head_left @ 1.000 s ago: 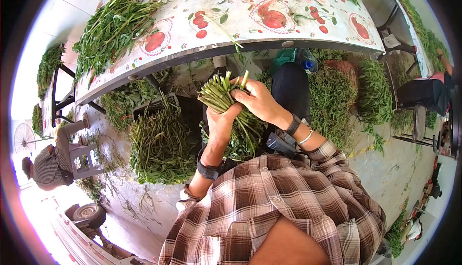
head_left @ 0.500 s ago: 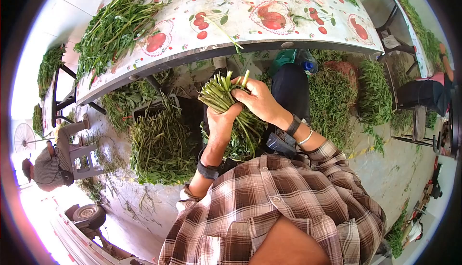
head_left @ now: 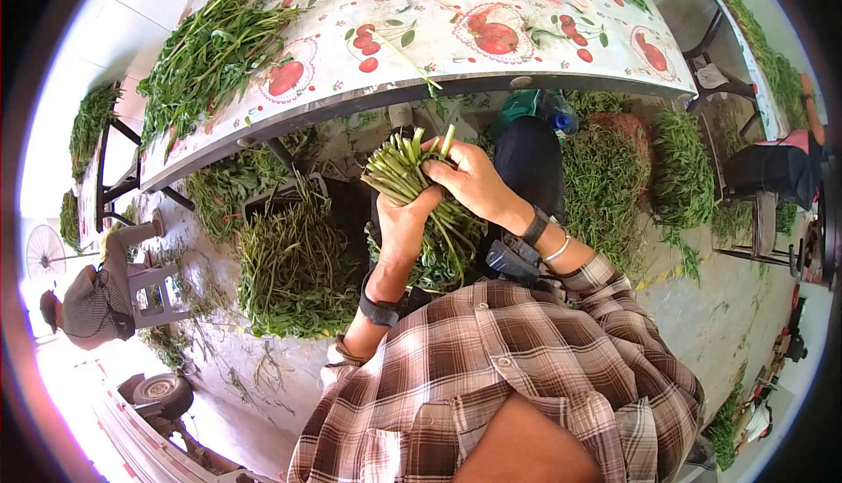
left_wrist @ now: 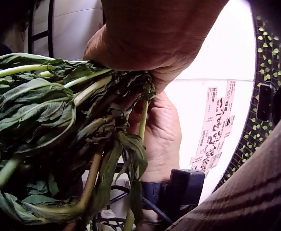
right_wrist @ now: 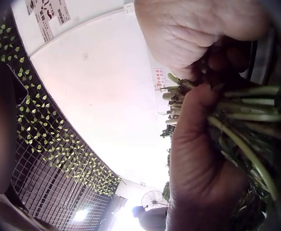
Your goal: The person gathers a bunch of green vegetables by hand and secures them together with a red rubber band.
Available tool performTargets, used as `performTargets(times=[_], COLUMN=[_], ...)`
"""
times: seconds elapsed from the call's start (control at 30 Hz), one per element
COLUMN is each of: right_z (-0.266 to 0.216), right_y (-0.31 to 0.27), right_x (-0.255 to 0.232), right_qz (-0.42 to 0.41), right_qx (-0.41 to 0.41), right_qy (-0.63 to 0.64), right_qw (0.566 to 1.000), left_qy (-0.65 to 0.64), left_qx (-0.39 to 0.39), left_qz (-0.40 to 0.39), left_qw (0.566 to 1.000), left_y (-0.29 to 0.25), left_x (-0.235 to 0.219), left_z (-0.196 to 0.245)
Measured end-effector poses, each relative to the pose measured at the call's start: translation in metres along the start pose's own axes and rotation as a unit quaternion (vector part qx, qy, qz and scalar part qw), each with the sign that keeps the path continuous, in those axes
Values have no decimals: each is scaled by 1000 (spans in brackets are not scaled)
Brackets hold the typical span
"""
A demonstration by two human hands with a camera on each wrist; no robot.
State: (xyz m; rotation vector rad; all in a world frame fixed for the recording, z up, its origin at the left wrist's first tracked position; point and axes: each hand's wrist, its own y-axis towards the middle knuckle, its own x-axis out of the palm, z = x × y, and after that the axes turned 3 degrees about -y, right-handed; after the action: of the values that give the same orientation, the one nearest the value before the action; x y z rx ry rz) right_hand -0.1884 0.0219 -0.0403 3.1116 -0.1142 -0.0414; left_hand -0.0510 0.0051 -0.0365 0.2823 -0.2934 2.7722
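Note:
A bundle of leafy green stems [head_left: 395,170] is held over the lap, its cut ends up and its leaves [left_wrist: 32,115] hanging down. My left hand [head_left: 405,227] grips the bundle round its middle, thumb across the stems. From the other side my right hand [head_left: 474,183] holds the bundle near the cut ends, with thumb and fingers bent against the stems. In the right wrist view the left hand [right_wrist: 193,149] wraps the stems just below the right hand [right_wrist: 203,29], whose fingertips are partly in shadow.
A table [head_left: 421,22] with a fruit-patterned cover stands ahead, bearing a pile of greens [head_left: 206,57]. A heaped crate of greens [head_left: 294,259] sits at the left, more greens [head_left: 605,189] lie at the right. One person [head_left: 88,307] is at far left, another [head_left: 772,171] at far right.
Both hands keep their hold on the bundle in nearly the same place. The head view has shifted very slightly.

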Motion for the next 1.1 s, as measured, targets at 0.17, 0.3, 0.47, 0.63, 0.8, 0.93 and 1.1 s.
performTargets(times=[0.17,0.3,0.47,0.63,0.8,0.93,1.1], right_z=[0,1,1,0,5,7,5], right_y=[0,0,0,0,0,0,-1], right_x=[-1,-1,-1,-1,0,1,0], right_qz=[-3,-6,-6,-4,-4,0,0], right_qx=[7,10,3,15,9,8,15], right_qy=[2,0,2,3,24,27,24], right_qw=[1000,1000,1000,1000,1000,1000,1000], left_qy=[-2,2,-4,-15,-20,1,-5], left_qx=[-9,-14,-13,4,2,-15,-19], left_qz=[2,3,8,17,19,8,6], left_qw=[1000,1000,1000,1000,1000,1000,1000], left_y=[0,0,0,2,1,0,0], left_x=[-2,-2,-2,-2,0,-2,-2], left_z=[-3,-4,-6,-9,-6,-6,-7])
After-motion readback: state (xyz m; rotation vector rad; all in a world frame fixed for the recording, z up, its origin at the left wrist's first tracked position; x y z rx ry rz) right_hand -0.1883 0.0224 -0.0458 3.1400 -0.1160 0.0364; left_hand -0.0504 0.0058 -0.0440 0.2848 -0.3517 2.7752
